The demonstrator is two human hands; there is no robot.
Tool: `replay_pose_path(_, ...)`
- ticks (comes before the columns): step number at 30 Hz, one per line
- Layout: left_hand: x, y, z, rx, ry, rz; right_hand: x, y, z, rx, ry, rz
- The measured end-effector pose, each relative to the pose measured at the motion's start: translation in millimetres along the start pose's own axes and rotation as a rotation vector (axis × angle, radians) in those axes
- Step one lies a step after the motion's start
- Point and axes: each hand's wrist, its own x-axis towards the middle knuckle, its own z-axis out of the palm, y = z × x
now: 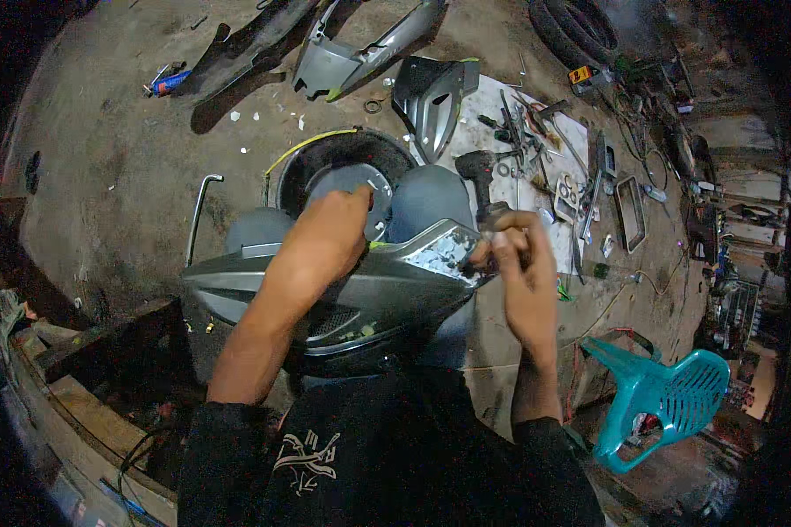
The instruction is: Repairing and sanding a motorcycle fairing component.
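Note:
A dark grey motorcycle fairing panel lies across my lap, its pointed end to the left. A patchy whitish, flaking area covers its right end. Over the panel's far edge reaches my left hand, fingers curled closed above a black basin; whatever they hold is hidden. Beside the whitish area my right hand is closed in a pinch, slightly blurred. I cannot make out what lies between its fingers. Small white bits show inside the basin.
Grey fairing pieces lie beyond the basin. On a white sheet at right are a power drill and several tools. A bent metal bar is at left, a teal plastic chair at lower right, tyres far right.

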Motion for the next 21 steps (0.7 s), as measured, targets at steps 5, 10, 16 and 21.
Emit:
replay_pose_path(5, -4, 4, -4, 0.010, 0.020, 0.008, -1, 9, -52, -0.149, 0.232, -0.049)
replay_pose_path(10, 4, 2, 0, -0.015, -0.038, 0.012, -14, 61, -108, -0.156, 0.477, -0.017)
replay_pose_path(16, -3, 6, -5, -0.004, -0.003, -0.002, -29, 100, -145, -0.621, 0.722, 0.021)
replay_pose_path(21, -1, 5, -1, 0.011, -0.014, -0.005, -38, 73, -118, -0.515, 0.683, 0.086)
